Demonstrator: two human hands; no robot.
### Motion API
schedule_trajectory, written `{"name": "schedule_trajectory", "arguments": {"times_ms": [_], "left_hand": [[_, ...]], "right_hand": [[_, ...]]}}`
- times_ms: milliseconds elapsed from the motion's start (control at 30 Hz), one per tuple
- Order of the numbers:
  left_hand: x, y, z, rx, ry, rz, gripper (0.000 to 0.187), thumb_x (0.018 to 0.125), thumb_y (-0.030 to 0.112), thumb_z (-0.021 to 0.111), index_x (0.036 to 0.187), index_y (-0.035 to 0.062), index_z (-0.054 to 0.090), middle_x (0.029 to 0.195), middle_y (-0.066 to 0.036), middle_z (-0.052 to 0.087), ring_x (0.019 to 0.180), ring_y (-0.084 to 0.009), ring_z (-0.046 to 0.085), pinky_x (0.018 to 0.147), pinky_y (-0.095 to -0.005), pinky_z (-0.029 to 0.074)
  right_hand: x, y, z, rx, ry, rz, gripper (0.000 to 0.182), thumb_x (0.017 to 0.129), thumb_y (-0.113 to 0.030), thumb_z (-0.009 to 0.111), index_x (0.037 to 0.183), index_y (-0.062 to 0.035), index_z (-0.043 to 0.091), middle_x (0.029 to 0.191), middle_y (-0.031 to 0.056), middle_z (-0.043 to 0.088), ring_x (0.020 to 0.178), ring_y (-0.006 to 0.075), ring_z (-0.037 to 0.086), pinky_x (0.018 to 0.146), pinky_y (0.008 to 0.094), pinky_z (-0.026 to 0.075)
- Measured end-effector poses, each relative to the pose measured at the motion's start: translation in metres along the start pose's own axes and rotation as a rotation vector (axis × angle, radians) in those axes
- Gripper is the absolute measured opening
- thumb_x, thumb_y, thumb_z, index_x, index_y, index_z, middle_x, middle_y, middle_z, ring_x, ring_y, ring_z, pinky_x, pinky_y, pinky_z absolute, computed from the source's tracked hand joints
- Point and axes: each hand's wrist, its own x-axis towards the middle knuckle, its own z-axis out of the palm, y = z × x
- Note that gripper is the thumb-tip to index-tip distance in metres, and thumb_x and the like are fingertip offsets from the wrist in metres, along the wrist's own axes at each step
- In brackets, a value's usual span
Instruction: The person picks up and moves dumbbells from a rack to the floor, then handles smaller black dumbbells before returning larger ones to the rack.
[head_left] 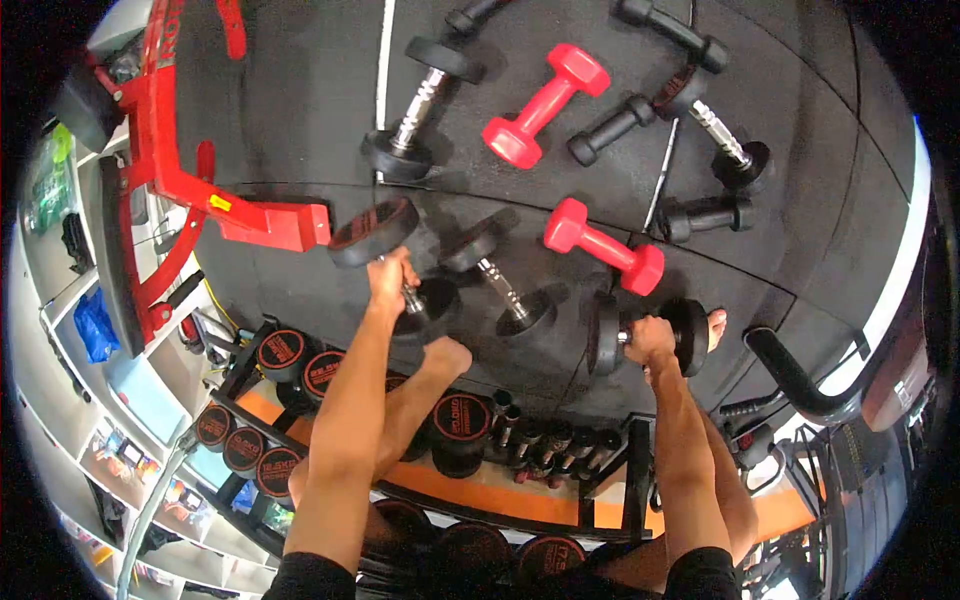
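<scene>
My left hand (392,280) is wrapped round the chrome handle of a black dumbbell (372,232), which is tilted over the dark mat. Just right of it lies another black dumbbell with a chrome handle (503,288). My right hand (650,342) grips a second black dumbbell (605,335), its round heads on either side of my fist. Above that hand a pink dumbbell (604,246) rests on the mat. A further pink dumbbell (546,106) lies higher up, beside a chrome-handled black dumbbell (418,108).
Several small black dumbbells (612,130) lie scattered at the upper right. A red metal frame (250,215) stands at the left. Near my body runs a rack of weights (462,418), and white shelves (60,310) line the left edge. A black padded bar (800,375) is at the right.
</scene>
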Motion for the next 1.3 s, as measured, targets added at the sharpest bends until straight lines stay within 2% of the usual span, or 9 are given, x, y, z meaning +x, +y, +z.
{"name": "schedule_trajectory", "arguments": {"times_ms": [400, 533, 667, 733, 900, 1000, 1100, 1200, 1300], "left_hand": [[0.059, -0.003, 0.026, 0.261, -0.044, 0.076, 0.029, 0.086, 0.011, 0.064, 0.060, 0.0055, 0.054, 0.052, -0.005, 0.050, 0.043, -0.0169, 0.048, 0.044, -0.0324, 0.044], [0.059, -0.004, 0.020, 0.247, -0.029, 0.074, 0.018, 0.085, 0.014, 0.067, 0.074, 0.0009, 0.063, 0.062, -0.008, 0.060, 0.049, -0.0169, 0.056, 0.049, -0.0317, 0.047], [0.007, 0.018, 0.011, 0.646, 0.132, 0.254, 0.032, 0.080, 0.019, 0.073, 0.102, -0.0022, 0.068, 0.090, -0.014, 0.072, 0.080, -0.0287, 0.069, 0.074, -0.0390, 0.055], [-0.008, 0.013, -0.012, 0.851, 0.207, 0.292, 0.066, 0.077, 0.028, 0.075, 0.132, -0.0007, 0.053, 0.125, -0.024, 0.063, 0.117, -0.0359, 0.061, 0.101, -0.0416, 0.046], [-0.111, 0.024, -0.055, 0.982, -0.261, 0.451, 0.088, 0.077, 0.023, 0.075, 0.146, -0.0067, 0.031, 0.153, -0.027, 0.031, 0.143, -0.0372, 0.032, 0.118, -0.0393, 0.027], [-0.172, 0.013, -0.073, 1.033, -0.427, 0.462, 0.094, 0.077, 0.025, 0.074, 0.150, -0.0064, 0.024, 0.158, -0.026, 0.022, 0.149, -0.0380, 0.018, 0.121, -0.0415, 0.018], [-0.233, 0.013, -0.074, 0.907, -0.604, 0.434, 0.096, 0.079, 0.029, 0.075, 0.153, 0.0004, 0.022, 0.154, -0.023, 0.029, 0.146, -0.0356, 0.026, 0.120, -0.0385, 0.021], [-0.316, 0.050, -0.050, 0.646, -0.835, 0.092, 0.091, 0.083, 0.036, 0.072, 0.154, 0.0082, 0.023, 0.155, -0.014, 0.028, 0.146, -0.0317, 0.024, 0.118, -0.0394, 0.022], [-0.357, 0.055, -0.045, 0.844, -0.902, 0.143, 0.087, 0.090, 0.042, 0.065, 0.157, 0.0096, 0.021, 0.162, -0.018, 0.019, 0.151, -0.0292, 0.016, 0.120, -0.0396, 0.016]], "right_hand": [[-0.005, -0.002, -0.006, 0.021, -0.042, -0.040, 0.028, 0.065, -0.030, 0.069, 0.079, -0.0067, 0.076, 0.083, 0.0190, 0.072, 0.083, 0.0350, 0.071, 0.080, 0.0435, 0.057], [0.000, -0.002, -0.011, 0.013, -0.083, -0.024, 0.031, 0.065, -0.030, 0.070, 0.083, -0.0063, 0.075, 0.087, 0.0179, 0.073, 0.085, 0.0342, 0.071, 0.082, 0.0426, 0.056], [0.001, 0.001, 0.003, 0.057, 0.022, -0.008, 0.027, 0.063, -0.029, 0.071, 0.079, -0.0075, 0.075, 0.084, 0.0168, 0.073, 0.082, 0.0346, 0.072, 0.080, 0.0427, 0.057], [0.010, 0.008, 0.026, 0.050, -0.022, 0.028, 0.032, 0.063, -0.026, 0.072, 0.090, -0.0084, 0.074, 0.091, 0.0155, 0.073, 0.088, 0.0336, 0.071, 0.087, 0.0432, 0.055], [-0.027, -0.004, -0.019, 0.079, 0.099, 0.006, 0.072, 0.063, -0.017, 0.076, 0.131, -0.0123, 0.052, 0.120, 0.0117, 0.063, 0.120, 0.0298, 0.057, 0.111, 0.0459, 0.037], [-0.066, -0.003, -0.028, 0.214, 0.481, -0.085, 0.067, 0.062, -0.011, 0.073, 0.127, -0.0127, 0.055, 0.109, 0.0157, 0.065, 0.106, 0.0354, 0.062, 0.099, 0.0452, 0.045], [-0.137, -0.022, -0.067, 0.420, 0.428, -0.056, 0.068, 0.060, -0.007, 0.072, 0.126, -0.0118, 0.056, 0.112, 0.0147, 0.066, 0.111, 0.0364, 0.060, 0.100, 0.0457, 0.044], [-0.211, -0.049, -0.089, 0.518, 0.425, 0.014, 0.071, 0.058, -0.008, 0.075, 0.127, -0.0105, 0.057, 0.120, 0.0145, 0.065, 0.120, 0.0373, 0.054, 0.105, 0.0464, 0.042], [-0.261, -0.066, -0.074, 0.859, 0.405, -0.209, 0.078, 0.060, -0.014, 0.080, 0.134, -0.0115, 0.055, 0.134, 0.0148, 0.057, 0.129, 0.0331, 0.050, 0.111, 0.0409, 0.038]]}}
